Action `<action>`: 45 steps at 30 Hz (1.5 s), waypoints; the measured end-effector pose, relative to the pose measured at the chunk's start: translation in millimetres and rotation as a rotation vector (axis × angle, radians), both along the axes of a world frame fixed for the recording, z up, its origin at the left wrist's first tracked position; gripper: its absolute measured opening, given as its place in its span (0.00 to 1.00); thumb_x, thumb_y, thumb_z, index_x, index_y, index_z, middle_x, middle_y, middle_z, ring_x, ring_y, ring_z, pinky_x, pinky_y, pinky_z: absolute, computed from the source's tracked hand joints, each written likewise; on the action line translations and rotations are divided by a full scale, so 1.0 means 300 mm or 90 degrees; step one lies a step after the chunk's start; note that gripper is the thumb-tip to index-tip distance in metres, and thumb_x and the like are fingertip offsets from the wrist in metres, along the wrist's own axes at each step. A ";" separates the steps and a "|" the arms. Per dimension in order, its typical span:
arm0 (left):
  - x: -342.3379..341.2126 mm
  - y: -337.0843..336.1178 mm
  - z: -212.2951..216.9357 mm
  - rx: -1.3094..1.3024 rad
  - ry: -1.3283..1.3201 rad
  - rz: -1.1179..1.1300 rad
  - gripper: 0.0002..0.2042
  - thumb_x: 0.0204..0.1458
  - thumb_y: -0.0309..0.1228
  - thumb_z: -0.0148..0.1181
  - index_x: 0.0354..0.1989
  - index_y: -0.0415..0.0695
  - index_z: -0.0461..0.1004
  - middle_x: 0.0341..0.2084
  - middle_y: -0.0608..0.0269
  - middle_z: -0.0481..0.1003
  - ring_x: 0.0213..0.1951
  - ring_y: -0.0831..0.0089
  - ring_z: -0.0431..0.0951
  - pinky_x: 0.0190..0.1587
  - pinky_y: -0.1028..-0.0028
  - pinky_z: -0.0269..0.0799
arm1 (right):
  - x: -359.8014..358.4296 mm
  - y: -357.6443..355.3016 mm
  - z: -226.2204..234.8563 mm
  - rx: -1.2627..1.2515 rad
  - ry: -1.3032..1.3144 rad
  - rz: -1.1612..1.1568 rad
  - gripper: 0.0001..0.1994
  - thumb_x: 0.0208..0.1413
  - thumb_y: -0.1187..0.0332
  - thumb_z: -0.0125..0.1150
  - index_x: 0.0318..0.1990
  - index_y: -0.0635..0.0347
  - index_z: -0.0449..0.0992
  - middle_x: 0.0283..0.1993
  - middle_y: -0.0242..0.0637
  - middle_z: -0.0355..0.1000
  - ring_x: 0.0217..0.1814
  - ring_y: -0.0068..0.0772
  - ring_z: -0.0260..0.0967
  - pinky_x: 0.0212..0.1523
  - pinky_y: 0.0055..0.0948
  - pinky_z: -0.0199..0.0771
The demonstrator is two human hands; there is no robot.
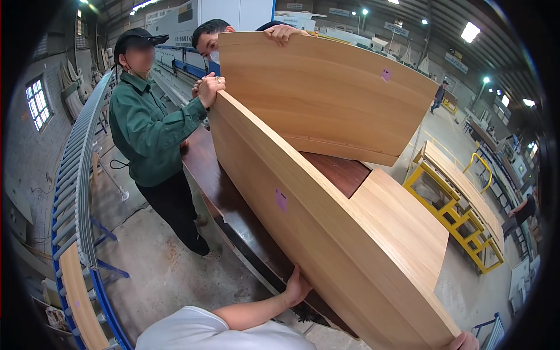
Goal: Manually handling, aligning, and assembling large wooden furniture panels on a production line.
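Long pale-wood panel point(321, 227) seems mid-steadying: left hand point(297, 288) presses its six-o'clock edge, fingers hidden, grip unclear; right hand point(464, 342) grasps its four-o'clock end; shifting it calls for even support.

It's a woodworking factory hall, this: broad light-brown wood-grain panels point(315, 99) up front, a long blue-framed conveyor of grey metal rollers point(71, 181) running down the left, a big boxy white machine point(236, 11) behind, bright white lamps point(470, 32) overhead, grey concrete floor point(157, 262) below!
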State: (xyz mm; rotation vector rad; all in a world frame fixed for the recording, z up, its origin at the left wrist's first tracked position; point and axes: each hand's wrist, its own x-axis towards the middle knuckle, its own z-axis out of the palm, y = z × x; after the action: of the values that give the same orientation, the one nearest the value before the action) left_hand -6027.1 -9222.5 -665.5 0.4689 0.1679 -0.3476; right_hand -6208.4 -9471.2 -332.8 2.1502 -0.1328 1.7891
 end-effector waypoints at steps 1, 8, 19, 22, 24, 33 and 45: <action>0.001 0.001 -0.001 0.001 -0.001 0.000 0.33 0.64 0.59 0.31 0.71 0.51 0.47 0.71 0.66 0.51 0.70 0.67 0.51 0.67 0.56 0.50 | 0.005 -0.002 0.002 0.004 -0.004 0.007 0.21 0.55 0.54 0.65 0.19 0.62 0.79 0.17 0.40 0.71 0.21 0.46 0.66 0.27 0.39 0.66; -0.002 0.010 -0.011 0.004 0.027 0.002 0.32 0.64 0.58 0.32 0.70 0.51 0.49 0.70 0.67 0.53 0.69 0.67 0.54 0.66 0.57 0.52 | 0.011 -0.023 -0.002 0.042 0.021 0.002 0.23 0.54 0.55 0.66 0.14 0.62 0.76 0.15 0.41 0.69 0.20 0.45 0.65 0.26 0.41 0.64; -0.010 -0.005 0.011 -0.005 0.025 -0.025 0.36 0.58 0.64 0.40 0.66 0.50 0.56 0.65 0.65 0.60 0.66 0.64 0.59 0.66 0.57 0.55 | 0.002 -0.059 0.009 0.107 0.070 -0.010 0.19 0.56 0.59 0.58 0.19 0.62 0.69 0.19 0.38 0.62 0.22 0.40 0.58 0.32 0.36 0.57; -0.026 -0.015 0.050 0.004 0.055 0.030 0.35 0.58 0.62 0.41 0.66 0.51 0.57 0.64 0.66 0.61 0.65 0.65 0.60 0.65 0.58 0.55 | 0.010 -0.052 0.018 0.091 0.108 0.026 0.16 0.57 0.72 0.59 0.17 0.65 0.68 0.17 0.37 0.60 0.22 0.38 0.55 0.29 0.36 0.55; -0.037 -0.015 0.085 0.013 0.126 0.045 0.30 0.61 0.56 0.45 0.65 0.50 0.58 0.63 0.67 0.62 0.64 0.66 0.61 0.65 0.60 0.56 | 0.004 -0.054 0.019 0.103 0.085 0.034 0.17 0.56 0.71 0.60 0.16 0.65 0.68 0.16 0.36 0.60 0.22 0.37 0.55 0.29 0.35 0.54; -0.165 0.079 0.249 0.352 -0.053 0.045 0.16 0.61 0.32 0.51 0.55 0.40 0.66 0.54 0.55 0.69 0.56 0.62 0.70 0.60 0.63 0.66 | 0.023 -0.079 -0.017 0.150 0.065 0.048 0.17 0.54 0.72 0.61 0.15 0.67 0.69 0.15 0.36 0.60 0.21 0.34 0.54 0.26 0.33 0.53; -0.056 0.165 0.530 0.699 -0.762 0.313 0.09 0.52 0.23 0.52 0.41 0.37 0.71 0.41 0.45 0.73 0.45 0.54 0.75 0.54 0.57 0.71 | 0.054 -0.126 -0.045 0.172 0.071 0.062 0.14 0.53 0.71 0.60 0.17 0.65 0.71 0.14 0.35 0.61 0.17 0.34 0.55 0.24 0.33 0.53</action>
State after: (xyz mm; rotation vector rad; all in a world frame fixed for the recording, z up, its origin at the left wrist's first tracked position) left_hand -6043.8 -9173.0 -506.7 1.5965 -0.7348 0.5945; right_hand -6192.3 -9508.9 -346.3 2.4776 -0.2606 1.7866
